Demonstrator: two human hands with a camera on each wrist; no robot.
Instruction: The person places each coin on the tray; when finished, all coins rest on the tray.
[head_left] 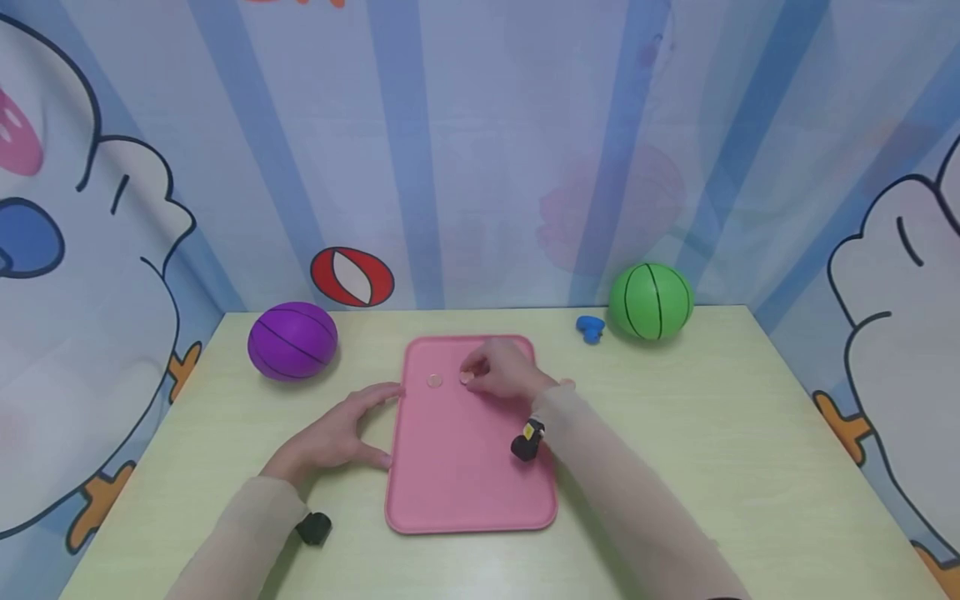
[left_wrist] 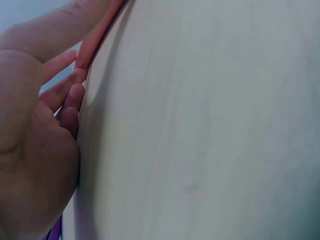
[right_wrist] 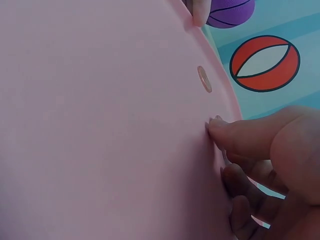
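Note:
A pink tray (head_left: pixel 472 492) lies flat on the table. My left hand (head_left: pixel 341 432) is at its left side, thumb and fingers spread, their tips touching the rim; the left wrist view shows this hand (left_wrist: pixel 37 130) low beside the tabletop. Over the tray's far part, my right hand (head_left: pixel 506 371) pinches a coin (head_left: pixel 467 377) between thumb and fingertips. In the right wrist view the coin is mostly hidden by the thumb of my right hand (right_wrist: pixel 270 155). Another coin (head_left: pixel 434 381) lies flat on the tray, left of the pinched one.
A purple ball (head_left: pixel 292 342) sits at the back left, a green ball (head_left: pixel 651 302) at the back right. Beside the green ball is a small blue object (head_left: pixel 591 328). A small round pale thing (head_left: pixel 567 383) shows partly behind my right wrist. A printed curtain (head_left: pixel 480 150) hangs behind the table.

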